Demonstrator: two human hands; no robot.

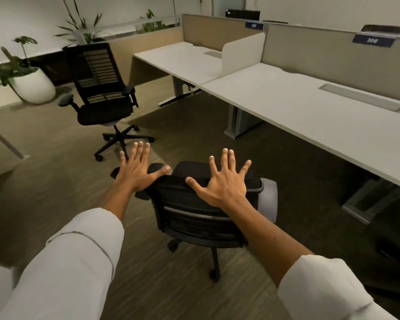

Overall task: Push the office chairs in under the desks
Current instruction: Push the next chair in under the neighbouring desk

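While both hands hovered spread flat and gripping nothing, the left hand (138, 170) hung above the armrest at ten o'clock and the right hand (222, 181) sat over the top edge of the near chair (194, 218); whether the right palm actually touched the backrest could not be told from this angle. The near chair stood at six o'clock, well clear of the counter (298, 112), its back toward the person. On castors it would likely roll easily over the floor (56, 192), though the seat could swivel, so the stiff top rim of the mesh back looked the best place to push. Nothing lay between it and the counter at two o'clock except the counter's leg (360, 204). The far chair (102, 88) waited at eleven o'clock, also out in the open, beside a potted plant (30, 82).
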